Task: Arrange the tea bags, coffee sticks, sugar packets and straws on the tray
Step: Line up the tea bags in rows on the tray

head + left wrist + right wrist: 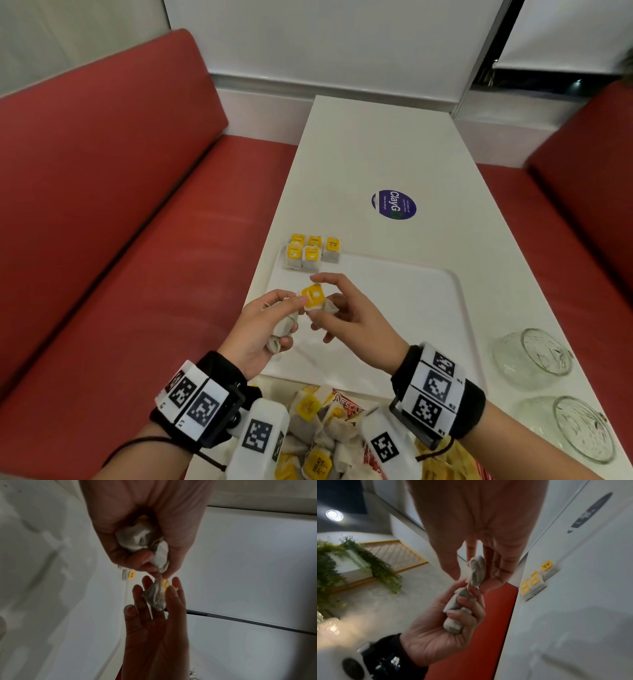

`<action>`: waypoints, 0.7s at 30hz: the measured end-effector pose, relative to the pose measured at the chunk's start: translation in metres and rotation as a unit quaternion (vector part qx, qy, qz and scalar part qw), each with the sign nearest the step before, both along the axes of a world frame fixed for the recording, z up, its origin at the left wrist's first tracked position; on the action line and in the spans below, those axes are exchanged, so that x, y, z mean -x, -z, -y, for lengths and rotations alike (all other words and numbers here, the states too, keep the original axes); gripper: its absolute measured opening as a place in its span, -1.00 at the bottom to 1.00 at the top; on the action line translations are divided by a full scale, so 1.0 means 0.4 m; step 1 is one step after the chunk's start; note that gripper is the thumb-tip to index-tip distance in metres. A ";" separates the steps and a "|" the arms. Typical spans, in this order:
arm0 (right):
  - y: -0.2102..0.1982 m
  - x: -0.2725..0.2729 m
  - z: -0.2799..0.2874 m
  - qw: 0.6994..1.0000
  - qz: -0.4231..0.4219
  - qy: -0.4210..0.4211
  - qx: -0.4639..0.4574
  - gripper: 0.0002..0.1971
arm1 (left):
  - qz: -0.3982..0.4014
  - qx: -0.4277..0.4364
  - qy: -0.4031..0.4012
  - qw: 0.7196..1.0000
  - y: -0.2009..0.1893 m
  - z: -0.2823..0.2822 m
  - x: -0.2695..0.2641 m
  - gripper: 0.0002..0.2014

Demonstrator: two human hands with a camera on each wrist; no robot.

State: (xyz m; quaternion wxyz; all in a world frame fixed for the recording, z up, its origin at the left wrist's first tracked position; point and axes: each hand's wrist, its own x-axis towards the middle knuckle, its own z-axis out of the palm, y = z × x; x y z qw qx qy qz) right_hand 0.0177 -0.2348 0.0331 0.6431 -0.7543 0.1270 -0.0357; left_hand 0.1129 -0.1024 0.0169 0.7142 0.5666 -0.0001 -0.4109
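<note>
Above the white tray (428, 308), both hands grip tea bags (317, 298); only the head view shows the heap (322, 431).

Tea bags (310, 255) matt paper; tray (404, 308) smooth plastic.

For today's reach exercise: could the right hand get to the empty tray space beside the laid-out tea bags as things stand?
Probably yes. The right hand, pinching a tea bag, hovers above the tray, and nothing lies between it and the laid-out tea bags; the left hand sits off to the side.
</note>
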 end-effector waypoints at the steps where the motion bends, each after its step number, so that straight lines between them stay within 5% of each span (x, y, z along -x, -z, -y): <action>1: 0.003 0.002 0.000 1.000 0.011 -0.007 0.025 -0.65 | -0.003 0.001 -0.001 1.000 -0.001 0.000 -0.001 -0.90; 10: 0.006 -0.004 0.008 0.998 0.027 0.025 0.050 -0.80 | 0.070 0.020 0.008 0.997 -0.020 -0.003 -0.002 -0.61; 13: 0.009 -0.002 0.004 0.995 0.039 0.027 0.084 -0.78 | 0.128 0.002 0.012 0.992 -0.016 -0.009 0.005 -0.62; 21: 0.028 0.007 -0.012 0.974 0.069 -0.016 0.215 -0.56 | 0.132 -0.044 -0.025 0.990 -0.012 0.017 0.000 -0.89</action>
